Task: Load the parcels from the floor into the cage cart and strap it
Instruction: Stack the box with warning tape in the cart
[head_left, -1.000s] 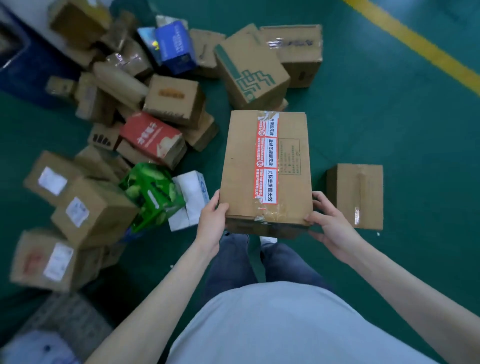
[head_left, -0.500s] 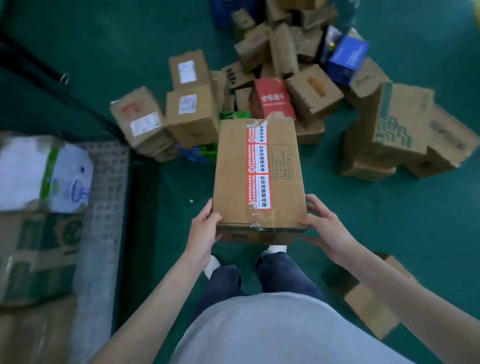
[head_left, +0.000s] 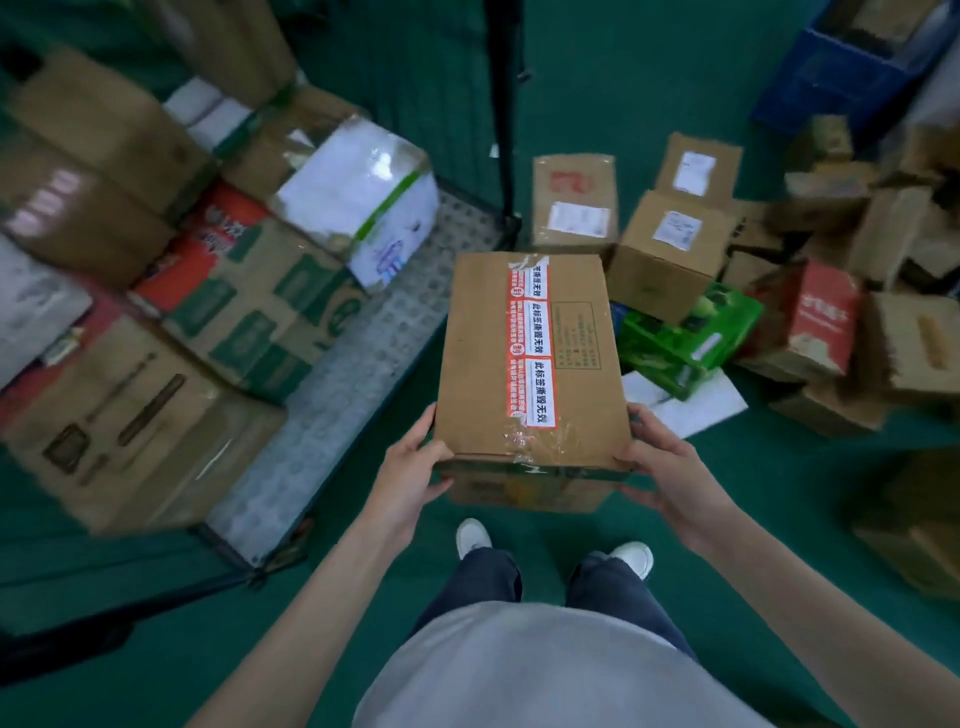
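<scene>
I carry a brown cardboard parcel (head_left: 530, 364) with a red and white tape strip along its top, held level in front of me. My left hand (head_left: 413, 467) grips its near left corner and my right hand (head_left: 662, 467) grips its near right corner, fingers curled under. The cage cart (head_left: 332, 374) stands to the left, its perforated grey floor partly bare, with several boxes stacked inside, among them a white wrapped parcel (head_left: 363, 197) and a green printed carton (head_left: 260, 312). More parcels lie in a pile on the floor (head_left: 779, 260) to the right.
A dark upright cart post (head_left: 501, 104) rises behind the carried parcel. A blue crate (head_left: 852, 67) sits at the far right back. A green box (head_left: 685, 332) and white sheet lie right of the parcel. Another brown box (head_left: 919, 525) sits at the right edge. My feet stand on green floor.
I have turned left with the parcel in both hands. The cage cart now fills the left of the view and the floor pile has slid to the right. My grip is unchanged.
</scene>
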